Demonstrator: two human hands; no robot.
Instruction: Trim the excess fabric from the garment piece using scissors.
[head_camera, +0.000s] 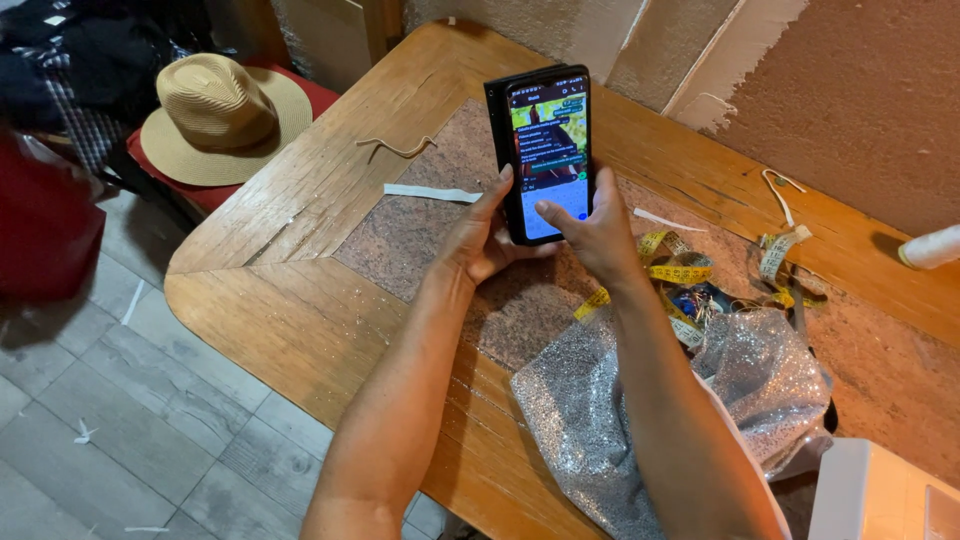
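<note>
Phone (545, 150) held upright above the wooden table (300, 330), at about twelve o'clock from the hands, screen lit and showing a message thread with a keyboard below; both hands are on it, so the handling is under way, and nothing in the view shows whether any typing is finished or only begun. Left hand (478, 235) wraps the phone's left edge and back, fingers curled behind, thumb lying along the side; right hand (595, 232) cups the lower right edge, its thumb bent across the bottom of the screen, tip touching the glass near the keyboard; both forearms rise from six o'clock and converge on the device, elbows low, wrists bent slightly inward. Silver glitter fabric (610, 420) lies untouched on the table at five o'clock from the hands, partly under the right forearm; a yellow tape measure (672, 272) coils just beside it at three o'clock; a straw hat (218, 115) sits well apart at ten o'clock.
</note>
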